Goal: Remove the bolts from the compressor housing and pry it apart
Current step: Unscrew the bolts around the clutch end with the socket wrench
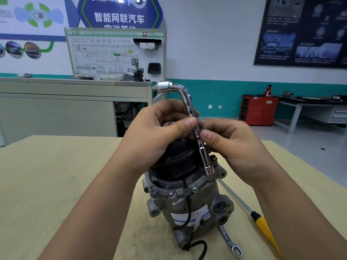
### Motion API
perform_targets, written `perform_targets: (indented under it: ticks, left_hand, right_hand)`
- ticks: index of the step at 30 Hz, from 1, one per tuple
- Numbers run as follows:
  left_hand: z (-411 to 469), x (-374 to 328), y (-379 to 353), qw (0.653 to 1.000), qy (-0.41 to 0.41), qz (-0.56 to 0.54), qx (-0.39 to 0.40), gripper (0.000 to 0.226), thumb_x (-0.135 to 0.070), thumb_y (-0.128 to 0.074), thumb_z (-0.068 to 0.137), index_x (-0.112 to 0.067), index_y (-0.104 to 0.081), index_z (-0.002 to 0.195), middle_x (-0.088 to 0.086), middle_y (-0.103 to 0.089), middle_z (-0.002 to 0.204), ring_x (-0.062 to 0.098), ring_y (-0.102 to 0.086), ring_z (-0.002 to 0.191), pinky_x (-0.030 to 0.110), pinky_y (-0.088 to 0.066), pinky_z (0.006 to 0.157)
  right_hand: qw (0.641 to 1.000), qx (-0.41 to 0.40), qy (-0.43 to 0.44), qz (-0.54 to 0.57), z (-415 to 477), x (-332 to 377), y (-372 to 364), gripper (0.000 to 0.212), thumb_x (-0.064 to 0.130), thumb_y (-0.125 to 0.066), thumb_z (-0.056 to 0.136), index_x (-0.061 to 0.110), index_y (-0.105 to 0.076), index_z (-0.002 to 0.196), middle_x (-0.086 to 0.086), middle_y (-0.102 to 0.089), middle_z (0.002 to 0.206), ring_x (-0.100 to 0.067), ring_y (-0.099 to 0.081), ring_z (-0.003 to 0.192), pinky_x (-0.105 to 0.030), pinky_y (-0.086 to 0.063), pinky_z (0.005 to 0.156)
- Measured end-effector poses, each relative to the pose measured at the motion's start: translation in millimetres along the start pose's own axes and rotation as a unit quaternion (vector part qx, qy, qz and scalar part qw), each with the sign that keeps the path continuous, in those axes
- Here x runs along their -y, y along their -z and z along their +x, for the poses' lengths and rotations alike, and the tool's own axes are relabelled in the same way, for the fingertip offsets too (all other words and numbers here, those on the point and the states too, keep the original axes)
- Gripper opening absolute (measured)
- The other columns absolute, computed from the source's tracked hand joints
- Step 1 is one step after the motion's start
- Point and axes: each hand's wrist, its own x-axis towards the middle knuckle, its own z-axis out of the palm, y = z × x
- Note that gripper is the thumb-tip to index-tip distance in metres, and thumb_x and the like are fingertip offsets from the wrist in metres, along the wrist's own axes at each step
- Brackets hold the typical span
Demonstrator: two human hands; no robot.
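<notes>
Nearest me on the surface (pixel 65 175): a black cable (pixel 200 247) loops off the base of the compressor (pixel 187 201). A combination spanner (pixel 229 240) lies flat just right of it, ring end toward me. Further right is a screwdriver (pixel 262 225) with a yellow handle, its shaft running up toward the compressor's right side.

The compressor stands upright mid-surface, black pulley (pixel 174 166) on top and the labelled body below. There are two round ports (pixel 218 207) on its right face, dark inside; I can't see anything in them.

Both hands are up at the pulley, clamped on one tool. The left hand (pixel 150 136) pinches the shaft of the L-shaped socket wrench (pixel 198 136) between thumb and fingers. The right hand (pixel 234 145) pinches it just below.

The wrench is near upright, slightly tilted. Its lower socket end is down on the housing flange right of the pulley, and whatever is inside that socket is hidden. The upper socket end points left, touching nothing.

Further back on the left is a grey cabinet (pixel 56 106) with a wiring training board (pixel 114 53) above it. On the right is a red cabinet (pixel 258 109); I can't make out what's in it. A red jack stand (pixel 268 90) shows above it. Far right is a bench (pixel 300 105) with its drawers (pixel 338 114) closed, and a dark poster (pixel 304 30) hangs on the wall.
</notes>
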Motion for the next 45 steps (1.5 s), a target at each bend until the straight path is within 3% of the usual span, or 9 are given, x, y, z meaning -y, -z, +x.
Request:
perform_targets:
  ticks: [5,8,12,16,21,29,34,39,45]
  left_hand:
    - [-0.5,0.6,0.2,1.000,-0.010,0.024,-0.017,0.010,-0.026,-0.073,0.069,-0.033,-0.071,0.076,0.000,-0.073,0.081,0.014,-0.068,0.079,0.033,-0.053,0.081]
    - [-0.4,0.7,0.7,0.999,-0.015,0.032,-0.017,0.016,-0.034,-0.078,0.062,-0.032,-0.070,0.076,0.000,-0.073,0.081,0.016,-0.068,0.081,0.037,-0.052,0.084]
    - [-0.1,1.7,1.3,0.999,-0.018,0.036,-0.020,0.015,-0.032,-0.078,0.065,-0.032,-0.071,0.078,0.000,-0.073,0.083,0.016,-0.070,0.084,0.037,-0.052,0.084]
    - [-0.9,1.0,1.2,0.999,-0.022,0.034,0.010,0.016,-0.029,-0.073,0.074,-0.035,-0.074,0.089,0.000,-0.075,0.092,0.017,-0.070,0.094,0.036,-0.052,0.089]
    - [-1.7,0.5,0.8,0.999,-0.019,-0.017,0.025,0.023,-0.017,-0.057,0.086,-0.029,-0.075,0.095,0.000,-0.076,0.093,0.015,-0.071,0.091,0.022,-0.054,0.078]
    - [-1.1,1.1,-0.5,1.000,-0.026,-0.007,0.010,0.018,-0.019,-0.061,0.081,-0.031,-0.074,0.081,-0.001,-0.075,0.082,0.013,-0.072,0.080,0.022,-0.055,0.073]
    - [-0.9,-0.1,-0.6,1.000,-0.023,0.006,-0.013,0.009,-0.024,-0.066,0.074,-0.031,-0.072,0.075,0.000,-0.073,0.080,0.016,-0.070,0.081,0.037,-0.055,0.085]
    - [-1.6,-1.3,-0.6,0.999,-0.020,0.015,-0.028,0.005,-0.026,-0.069,0.072,-0.024,-0.069,0.077,0.002,-0.072,0.080,0.025,-0.069,0.083,0.044,-0.054,0.086]
    - [-0.6,-0.5,-0.1,0.999,-0.021,0.015,-0.021,0.010,-0.029,-0.074,0.070,-0.032,-0.072,0.079,0.000,-0.073,0.084,0.027,-0.071,0.088,0.044,-0.055,0.089]
  right_hand:
    - [0.999,0.030,0.005,0.040,0.6,-0.7,1.1,0.039,0.049,-0.078,0.061,0.022,-0.074,0.088,-0.003,-0.071,0.089,-0.017,-0.066,0.085,-0.028,-0.053,0.071]
    - [0.999,0.030,0.012,0.039,0.9,-1.5,1.9,0.042,0.055,-0.081,0.053,0.025,-0.072,0.082,0.000,-0.070,0.090,-0.016,-0.065,0.088,-0.030,-0.053,0.073]
    - [1.000,0.015,0.009,0.016,0.4,-0.7,1.3,0.013,0.029,-0.074,0.067,0.023,-0.073,0.078,-0.009,-0.069,0.094,-0.019,-0.064,0.088,-0.033,-0.053,0.074]
    - [1.000,0.012,-0.004,0.001,-1.2,0.5,1.6,0.020,0.024,-0.067,0.073,0.011,-0.070,0.088,-0.013,-0.070,0.094,-0.022,-0.066,0.089,-0.032,-0.055,0.077]
    - [1.000,0.020,-0.010,0.003,-2.0,3.9,1.8,0.019,0.024,-0.063,0.076,0.020,-0.070,0.093,-0.002,-0.073,0.097,-0.018,-0.068,0.093,-0.025,-0.053,0.076]
    - [0.999,0.025,-0.004,-0.029,-1.8,4.0,1.8,0.023,0.024,-0.059,0.080,0.011,-0.068,0.097,-0.017,-0.068,0.099,-0.032,-0.064,0.096,-0.042,-0.052,0.084]
    - [0.999,0.030,-0.014,-0.007,-1.8,3.9,2.6,0.024,0.025,-0.062,0.079,0.009,-0.067,0.095,-0.014,-0.068,0.096,-0.019,-0.066,0.085,-0.026,-0.053,0.070]
    - [0.999,0.025,0.002,-0.033,-1.4,3.4,1.7,0.016,0.023,-0.072,0.069,0.015,-0.063,0.079,-0.003,-0.069,0.092,-0.017,-0.064,0.095,-0.035,-0.055,0.082]
    - [0.999,0.016,0.005,-0.047,-2.9,3.5,0.4,0.016,0.023,-0.067,0.074,0.010,-0.062,0.081,-0.012,-0.068,0.097,-0.024,-0.064,0.098,-0.043,-0.053,0.087]
